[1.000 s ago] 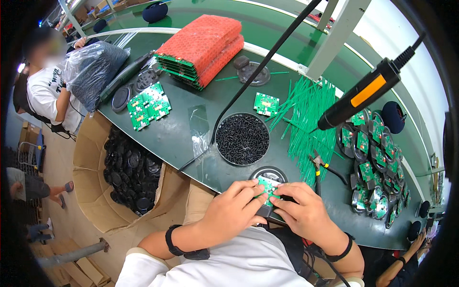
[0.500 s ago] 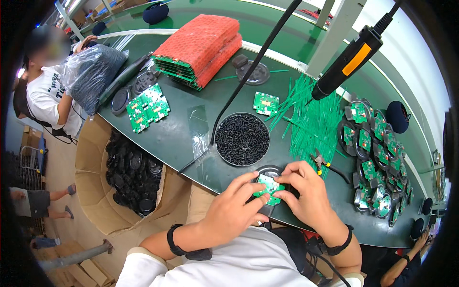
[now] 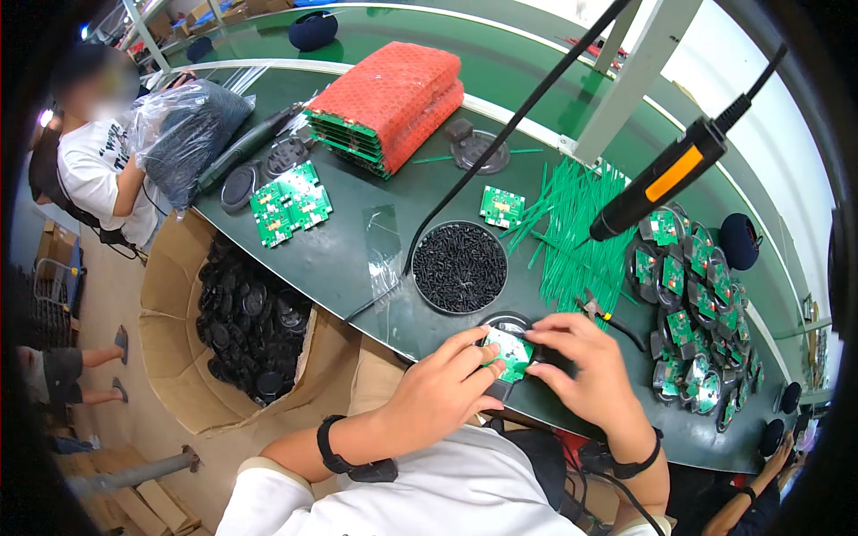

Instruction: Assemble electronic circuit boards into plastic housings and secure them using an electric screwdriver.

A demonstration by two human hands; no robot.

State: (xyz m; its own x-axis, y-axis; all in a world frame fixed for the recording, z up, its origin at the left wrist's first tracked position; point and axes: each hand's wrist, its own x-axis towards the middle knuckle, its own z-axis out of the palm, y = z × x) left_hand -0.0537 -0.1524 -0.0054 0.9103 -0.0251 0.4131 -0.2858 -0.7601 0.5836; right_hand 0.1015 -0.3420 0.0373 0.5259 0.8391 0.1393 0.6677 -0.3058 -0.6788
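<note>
At the table's front edge, a small green circuit board (image 3: 513,355) lies on a round black plastic housing (image 3: 505,319). My left hand (image 3: 447,380) grips both from the left, its fingers pressed on the board's left side. My right hand (image 3: 585,368) is at the right side of the board, thumb and forefinger parted with nothing seen between them. Part of the housing is hidden under the board and my fingers. Just beyond stands a round tray of small black screws (image 3: 459,268).
Green strips (image 3: 576,237) lie behind cutters (image 3: 609,320). An electric screwdriver (image 3: 661,179) hangs above. Housings with boards (image 3: 684,313) are heaped right. Red-wrapped boards (image 3: 389,89) are stacked at the back. A carton (image 3: 170,357) of black parts stands left, near a co-worker (image 3: 94,170).
My right thumb and fingers have come off the board and spread apart. My left hand keeps its grip. The whole view has shifted slightly, and the hanging screwdriver has swung a little.
</note>
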